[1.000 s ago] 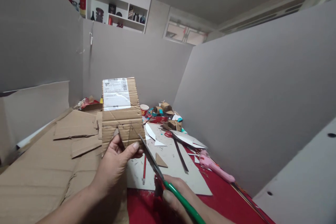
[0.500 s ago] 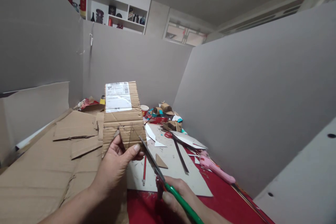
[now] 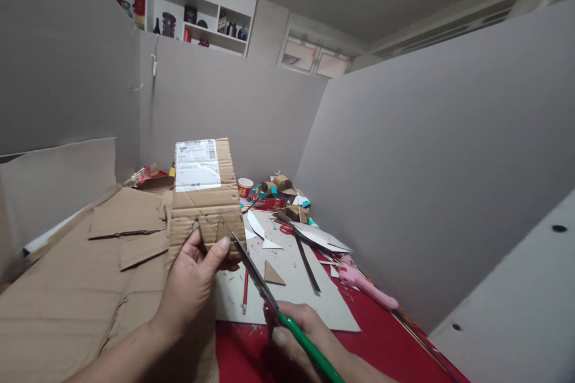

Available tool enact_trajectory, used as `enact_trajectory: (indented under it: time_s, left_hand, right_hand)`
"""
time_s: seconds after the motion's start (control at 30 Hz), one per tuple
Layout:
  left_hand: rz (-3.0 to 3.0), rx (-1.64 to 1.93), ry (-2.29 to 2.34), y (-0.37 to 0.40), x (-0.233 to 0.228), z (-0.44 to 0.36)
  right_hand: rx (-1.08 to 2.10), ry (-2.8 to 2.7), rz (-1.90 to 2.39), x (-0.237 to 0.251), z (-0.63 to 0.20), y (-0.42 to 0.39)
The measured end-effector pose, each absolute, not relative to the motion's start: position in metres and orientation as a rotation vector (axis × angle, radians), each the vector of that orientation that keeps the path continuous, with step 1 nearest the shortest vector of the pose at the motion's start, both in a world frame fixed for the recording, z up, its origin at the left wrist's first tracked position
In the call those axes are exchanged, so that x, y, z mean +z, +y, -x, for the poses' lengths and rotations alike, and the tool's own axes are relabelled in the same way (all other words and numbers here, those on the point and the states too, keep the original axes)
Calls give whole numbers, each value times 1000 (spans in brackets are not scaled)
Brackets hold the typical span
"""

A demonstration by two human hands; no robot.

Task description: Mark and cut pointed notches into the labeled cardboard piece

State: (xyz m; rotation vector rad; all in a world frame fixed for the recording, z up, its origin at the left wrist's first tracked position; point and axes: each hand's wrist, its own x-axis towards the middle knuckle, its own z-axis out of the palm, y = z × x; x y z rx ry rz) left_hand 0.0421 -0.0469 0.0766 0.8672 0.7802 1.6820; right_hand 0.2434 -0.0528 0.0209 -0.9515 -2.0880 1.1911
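Observation:
My left hand [image 3: 197, 272] pinches the lower edge of a corrugated cardboard piece [image 3: 206, 200], thumb on the near face. A white shipping label [image 3: 197, 164] covers its upper part, and a notch with pencil lines shows near the thumb. In my right hand [image 3: 305, 329] is a pair of scissors [image 3: 258, 278] with a green handle; the fingers wrap the handles. The blades point up and left, their tips at the cardboard just right of my left thumb. Whether the blades are parted there is hard to make out.
Large flat cardboard sheets [image 3: 67, 317] spread over the left side. On a pale board [image 3: 332, 314] lie a red pencil [image 3: 245, 290], a cardboard triangle [image 3: 274, 273] and paper scraps. A pink glue gun [image 3: 368, 284] lies at right, and a paper cup [image 3: 245, 187] stands behind.
The cardboard and my left hand have shifted slightly left in view. The scissor tips have moved a little left too, still at the cardboard.

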Motion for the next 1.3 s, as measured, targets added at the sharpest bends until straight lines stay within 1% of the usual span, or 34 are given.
enact_trajectory:
  time_s: [0.1, 0.33, 0.43, 0.57, 0.83, 0.97, 1.13, 1.3]
  left_hand:
    - [-883, 1689, 788, -45, 77, -42]
    - [-893, 1653, 791, -50, 84, -44]
    - [-906, 1654, 794, -52, 86, -46]
    - [-917, 1657, 783, -51, 84, -46]
    - [-954, 1628, 755, -50, 75, -46]
    - [-919, 1653, 767, -51, 73, -47]
    - [-856, 1693, 732, -52, 75, -48]
    - [-907, 1665, 739, -51, 78, -46]
  right_hand:
    - [1165, -2087, 959, 23, -243, -54]
    - [1081, -2173, 892, 46, -239, -61]
    - [1106, -2153, 895, 49, -237, -64]
    - [1155, -2112, 871, 44, -235, -65]
    - [1154, -2073, 745, 17, -236, -53]
    - [1198, -2017, 754, 8, -235, -53]
    - [1152, -2030, 732, 9, -230, -55]
    - [1187, -2033, 831, 16, -226, -55]
